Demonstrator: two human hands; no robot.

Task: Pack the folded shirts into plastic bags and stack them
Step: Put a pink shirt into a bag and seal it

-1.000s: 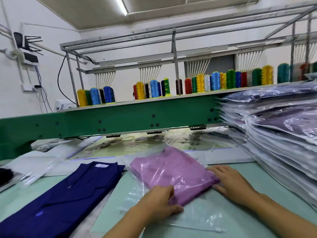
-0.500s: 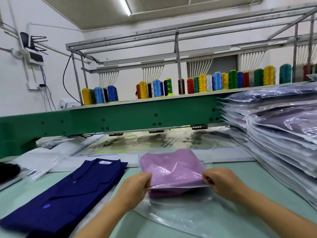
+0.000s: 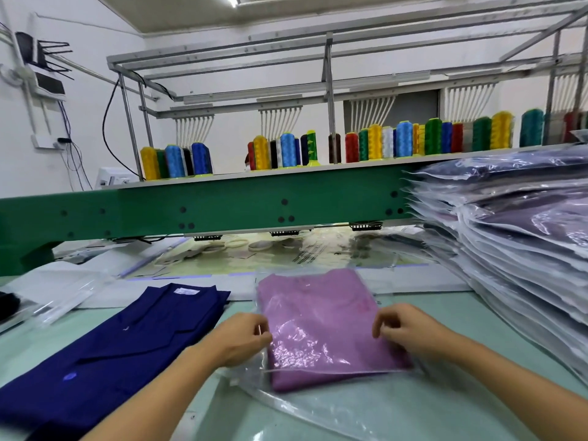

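A folded pink shirt [image 3: 321, 319] lies on the pale green table [image 3: 496, 316], most of it inside a clear plastic bag [image 3: 334, 405] whose open end spreads toward me. My left hand [image 3: 241, 338] pinches the bag's upper edge at the shirt's left side. At the shirt's right side my right hand [image 3: 404, 329] pinches the same edge. A folded navy shirt [image 3: 121, 338] lies unbagged to the left.
A tall stack of bagged shirts [image 3: 515, 246] fills the right side. Loose empty bags [image 3: 60, 291] lie at the far left. The green beam of an embroidery machine [image 3: 222, 208] with thread cones [image 3: 404, 138] crosses behind the table.
The bag's top layer has slid nearer over the pink shirt, covering more of it. Both hands shifted from the shirt's near edge to pinching the bag at its sides.
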